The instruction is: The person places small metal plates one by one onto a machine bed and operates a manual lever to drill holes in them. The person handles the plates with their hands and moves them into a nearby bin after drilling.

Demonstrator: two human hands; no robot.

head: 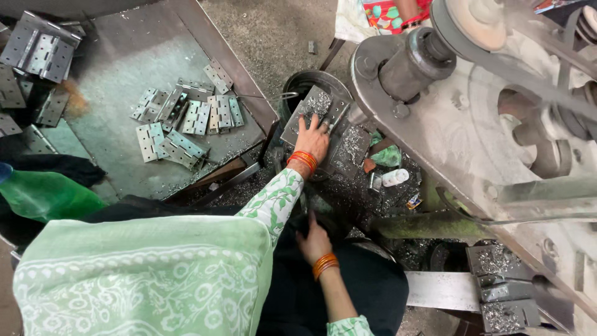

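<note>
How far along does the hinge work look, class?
Seemingly done: loose hinges spread on the green table. In hand: the left hand presses a shaving-covered hinge plate over the black bucket; the right hand rests lower. Seemingly left: stacked hinges at far left, dusty blocks at lower right.

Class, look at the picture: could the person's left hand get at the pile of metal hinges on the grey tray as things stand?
Probably yes. The left hand rests on a metal plate just right of the tray, and nothing stands between it and the hinges, which lie loose and uncovered.
</note>
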